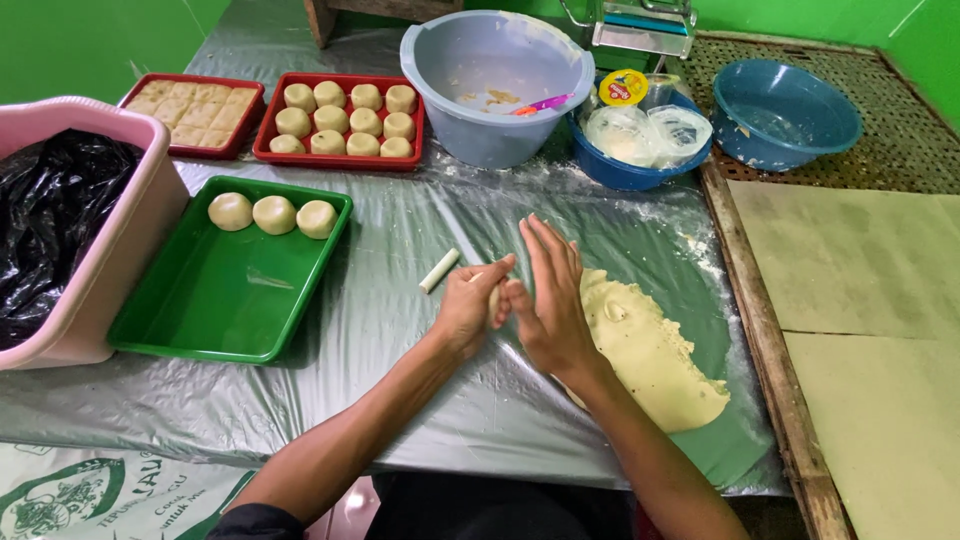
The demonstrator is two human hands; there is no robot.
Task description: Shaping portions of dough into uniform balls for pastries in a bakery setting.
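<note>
Dough piece (pixel 494 297) between both hands, plastic-covered table (pixel 400 250), green walls (pixel 80 45)

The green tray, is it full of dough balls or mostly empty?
Mostly empty. The green tray holds only three dough balls in a row along its far edge; the rest of its bottom is bare.
</note>
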